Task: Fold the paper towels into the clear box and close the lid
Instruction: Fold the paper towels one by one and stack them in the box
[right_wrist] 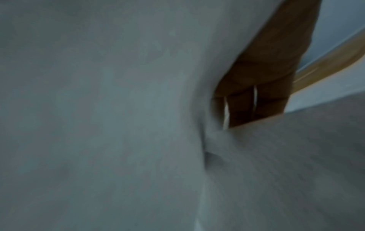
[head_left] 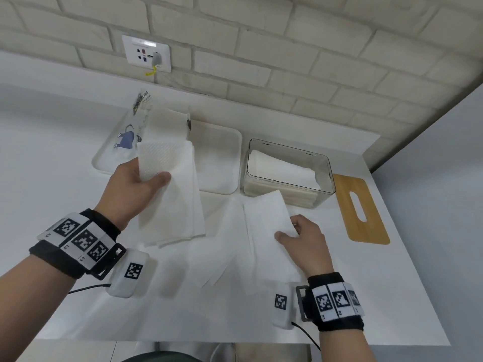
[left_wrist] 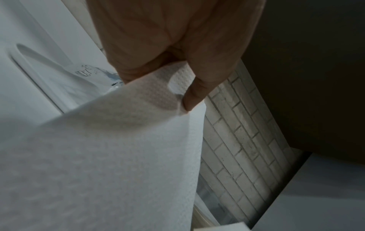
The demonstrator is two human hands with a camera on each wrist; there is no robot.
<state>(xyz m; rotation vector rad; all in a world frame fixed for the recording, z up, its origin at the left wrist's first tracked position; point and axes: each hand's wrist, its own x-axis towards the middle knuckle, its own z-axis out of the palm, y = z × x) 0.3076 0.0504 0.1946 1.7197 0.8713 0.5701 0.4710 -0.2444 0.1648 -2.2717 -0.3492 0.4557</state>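
Counter [head_left: 78,296]: clear box [head_left: 324,176] holds towels [head_left: 282,168].

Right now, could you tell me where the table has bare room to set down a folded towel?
Bare table lies left of the white tray, and a strip beyond the bamboo lid. Loose sheets crowd the middle below the clear box.
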